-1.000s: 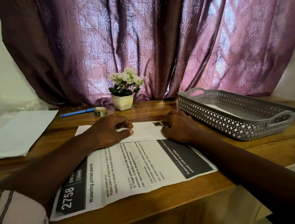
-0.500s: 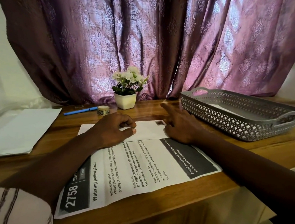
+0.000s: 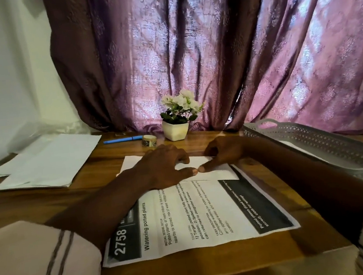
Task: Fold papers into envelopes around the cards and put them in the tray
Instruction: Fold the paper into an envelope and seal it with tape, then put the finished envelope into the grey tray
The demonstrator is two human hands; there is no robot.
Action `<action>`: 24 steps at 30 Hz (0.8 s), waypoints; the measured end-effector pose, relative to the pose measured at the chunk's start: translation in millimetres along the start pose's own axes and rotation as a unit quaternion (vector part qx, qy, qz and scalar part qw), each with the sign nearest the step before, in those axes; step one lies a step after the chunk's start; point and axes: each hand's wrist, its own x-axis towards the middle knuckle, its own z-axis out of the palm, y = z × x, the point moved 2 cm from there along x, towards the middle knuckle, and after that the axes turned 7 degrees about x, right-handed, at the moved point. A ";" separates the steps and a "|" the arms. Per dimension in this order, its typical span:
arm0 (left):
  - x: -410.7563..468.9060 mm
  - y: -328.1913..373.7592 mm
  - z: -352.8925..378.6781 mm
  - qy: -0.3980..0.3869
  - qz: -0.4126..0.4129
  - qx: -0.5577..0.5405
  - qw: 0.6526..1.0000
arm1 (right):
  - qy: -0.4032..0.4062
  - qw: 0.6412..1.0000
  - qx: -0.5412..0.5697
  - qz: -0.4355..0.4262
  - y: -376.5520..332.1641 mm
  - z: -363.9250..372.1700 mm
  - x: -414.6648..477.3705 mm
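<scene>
Left hand [image 3: 163, 167] spread, pressing paper [image 3: 217, 172]; right hand [image 3: 224, 155] curled, grip unclear; thumbs [image 3: 190, 172] touching.

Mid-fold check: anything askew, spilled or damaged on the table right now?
Nothing stands out: nothing spilled or torn. The blank stack at left is loosely fanned, not squared. The printed sheet lies flat, left hand and right hand resting on its folded flap; the plant pot stands upright.

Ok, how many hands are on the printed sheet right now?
2. The left hand rests on the far end of the printed sheet; the right hand sits just right of it.
</scene>
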 end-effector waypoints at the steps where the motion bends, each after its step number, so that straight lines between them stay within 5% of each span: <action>1: 0.6 2.0 -0.3 -0.008 0.002 0.009 1.000 | -0.006 1.000 -0.001 0.005 -3.6 -4.0 0.1; 6: 0.6 6.2 -1.4 -0.023 -0.008 0.046 0.999 | 0.004 0.997 0.070 0.013 -6.3 -7.2 2.5; 11: -4.3 18.9 -10.8 -0.001 -0.020 0.091 0.996 | 0.066 0.956 0.287 0.003 6.9 -12.5 -13.5; 17: -8.6 52.3 -15.2 0.142 0.073 0.093 0.983 | 0.248 0.915 0.319 -0.022 20.6 -26.8 -58.7; 24: -9.9 65.9 14.6 -0.032 0.135 -0.042 0.989 | 0.465 0.793 0.393 0.022 86.9 -45.9 -126.8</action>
